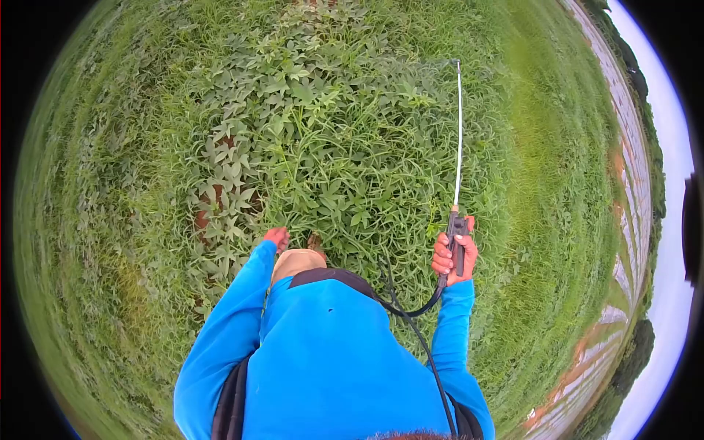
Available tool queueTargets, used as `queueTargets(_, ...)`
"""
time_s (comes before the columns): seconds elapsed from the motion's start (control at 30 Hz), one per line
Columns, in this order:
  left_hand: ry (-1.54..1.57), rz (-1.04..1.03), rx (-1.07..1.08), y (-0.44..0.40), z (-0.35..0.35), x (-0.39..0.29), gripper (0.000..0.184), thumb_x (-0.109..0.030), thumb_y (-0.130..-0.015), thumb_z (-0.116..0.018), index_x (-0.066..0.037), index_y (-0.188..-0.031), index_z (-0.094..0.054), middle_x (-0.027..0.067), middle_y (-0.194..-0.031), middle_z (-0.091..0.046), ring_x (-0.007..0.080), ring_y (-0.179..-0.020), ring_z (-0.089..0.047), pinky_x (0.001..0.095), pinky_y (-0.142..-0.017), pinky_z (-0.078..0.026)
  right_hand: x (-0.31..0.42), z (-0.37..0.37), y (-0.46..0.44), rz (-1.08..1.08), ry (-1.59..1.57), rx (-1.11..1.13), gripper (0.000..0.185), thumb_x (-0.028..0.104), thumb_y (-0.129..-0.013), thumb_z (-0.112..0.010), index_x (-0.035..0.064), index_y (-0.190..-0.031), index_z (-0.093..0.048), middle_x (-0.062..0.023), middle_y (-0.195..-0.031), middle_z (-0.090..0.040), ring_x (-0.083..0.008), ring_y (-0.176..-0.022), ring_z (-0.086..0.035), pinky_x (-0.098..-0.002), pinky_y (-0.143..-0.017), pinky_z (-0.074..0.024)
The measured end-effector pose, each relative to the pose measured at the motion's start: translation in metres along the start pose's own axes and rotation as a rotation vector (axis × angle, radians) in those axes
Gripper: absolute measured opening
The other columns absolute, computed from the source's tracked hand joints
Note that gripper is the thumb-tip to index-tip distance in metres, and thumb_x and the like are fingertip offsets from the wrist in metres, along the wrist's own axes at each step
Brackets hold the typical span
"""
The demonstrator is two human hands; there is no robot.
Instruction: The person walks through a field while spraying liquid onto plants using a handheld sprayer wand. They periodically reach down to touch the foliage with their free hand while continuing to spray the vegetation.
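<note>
My right hand (456,257) is wrapped round the dark handle of a spray wand (459,139). The wand's thin silver tube points forward over the plants, with its bent nozzle tip (456,62) at the far end and a faint mist to the left of it. From the handle a black hose (422,311) loops back toward my waist. My left hand (277,236) is low at my left side, beside my thigh, fingers curled in; whatever they may hold is hidden. Leafy green plants (282,103) and long grass lie before both hands.
Dark straps (233,396) run over my blue shirt (337,367). A bare foot (315,242) shows among the weeds. Reddish soil (209,209) appears between leaves on the left. At the far right are pale covered rows (622,271), with trees beyond.
</note>
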State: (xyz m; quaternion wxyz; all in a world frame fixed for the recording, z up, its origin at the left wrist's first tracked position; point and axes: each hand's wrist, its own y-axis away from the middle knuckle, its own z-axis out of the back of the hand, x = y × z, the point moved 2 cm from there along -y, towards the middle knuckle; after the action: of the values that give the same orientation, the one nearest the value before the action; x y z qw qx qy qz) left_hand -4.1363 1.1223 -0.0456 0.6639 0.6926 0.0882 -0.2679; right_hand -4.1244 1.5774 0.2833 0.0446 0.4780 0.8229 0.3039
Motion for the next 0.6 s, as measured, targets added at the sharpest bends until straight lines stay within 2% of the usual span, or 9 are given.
queueTargets(0.17, 0.047, -0.074, -0.035, -0.001, 0.021, -0.035, 0.040, -0.044, -0.088, -0.042, -0.007, -0.092, -0.056, 0.0029, -0.071, -0.056, 0.0136, -0.052, -0.051, 0.0280, -0.046, -0.040, -0.001, -0.054, -0.057, -0.159, 0.082, 0.083, 0.023, 0.029, -0.081, -0.049, 0.0067, -0.082, -0.042, -0.0009, -0.059, -0.039, -0.0090, -0.039, -0.036, -0.0249, -0.036, -0.0342)
queueTargets(0.23, 0.085, -0.033, -0.062, -0.002, 0.027, -0.038, 0.033, -0.039, -0.089, -0.045, -0.007, -0.089, -0.055, 0.0022, -0.065, -0.053, 0.0125, -0.046, -0.046, 0.0273, -0.039, -0.036, -0.003, -0.077, -0.077, -0.201, 0.092, 0.095, 0.023, 0.029, -0.081, -0.049, 0.0070, -0.082, -0.042, -0.0004, -0.058, -0.039, -0.0086, -0.038, -0.035, -0.0244, -0.035, -0.0339)
queueTargets(0.3, 0.042, -0.014, -0.102, 0.000, 0.032, -0.036, 0.034, -0.039, -0.089, -0.045, -0.006, -0.088, -0.055, 0.0030, -0.066, -0.053, 0.0130, -0.046, -0.046, 0.0278, -0.039, -0.036, -0.006, -0.100, -0.097, -0.283, 0.157, 0.143, 0.023, 0.029, -0.081, -0.049, 0.0071, -0.082, -0.042, 0.0001, -0.057, -0.039, -0.0083, -0.038, -0.035, -0.0242, -0.035, -0.0339)
queueTargets(0.37, 0.038, 0.027, -0.045, 0.003, 0.035, -0.027, 0.040, -0.041, -0.088, -0.041, -0.006, -0.097, -0.057, 0.0047, -0.071, -0.056, 0.0154, -0.052, -0.052, 0.0298, -0.045, -0.040, -0.007, -0.123, -0.118, -0.320, 0.149, 0.139, 0.022, 0.028, -0.080, -0.049, 0.0071, -0.081, -0.043, 0.0004, -0.056, -0.039, -0.0077, -0.037, -0.035, -0.0235, -0.034, -0.0332)
queueTargets(0.43, 0.027, 0.029, -0.063, 0.010, 0.034, -0.018, 0.039, -0.039, -0.088, -0.040, -0.005, -0.096, -0.056, 0.0048, -0.069, -0.056, 0.0158, -0.051, -0.051, 0.0297, -0.043, -0.038, -0.010, -0.147, -0.140, -0.391, 0.206, 0.160, 0.022, 0.028, -0.080, -0.050, 0.0073, -0.079, -0.044, 0.0005, -0.055, -0.039, -0.0070, -0.037, -0.034, -0.0228, -0.033, -0.0322)
queueTargets(0.53, 0.089, 0.051, -0.056, 0.020, 0.033, -0.009, 0.040, -0.040, -0.088, -0.041, -0.005, -0.095, -0.057, 0.0055, -0.069, -0.056, 0.0162, -0.049, -0.050, 0.0299, -0.041, -0.038, -0.013, -0.172, -0.183, -0.482, 0.226, 0.242, 0.021, 0.028, -0.079, -0.052, 0.0076, -0.077, -0.045, 0.0008, -0.055, -0.040, -0.0066, -0.037, -0.034, -0.0225, -0.033, -0.0318)
queueTargets(0.6, 0.132, 0.118, -0.068, 0.026, 0.033, -0.007, 0.036, -0.040, -0.089, -0.044, -0.006, -0.087, -0.057, 0.0041, -0.065, -0.054, 0.0143, -0.046, -0.048, 0.0288, -0.039, -0.037, -0.017, -0.190, -0.210, -0.543, 0.281, 0.295, 0.021, 0.028, -0.078, -0.052, 0.0079, -0.077, -0.045, 0.0011, -0.055, -0.041, -0.0064, -0.037, -0.034, -0.0226, -0.033, -0.0319)
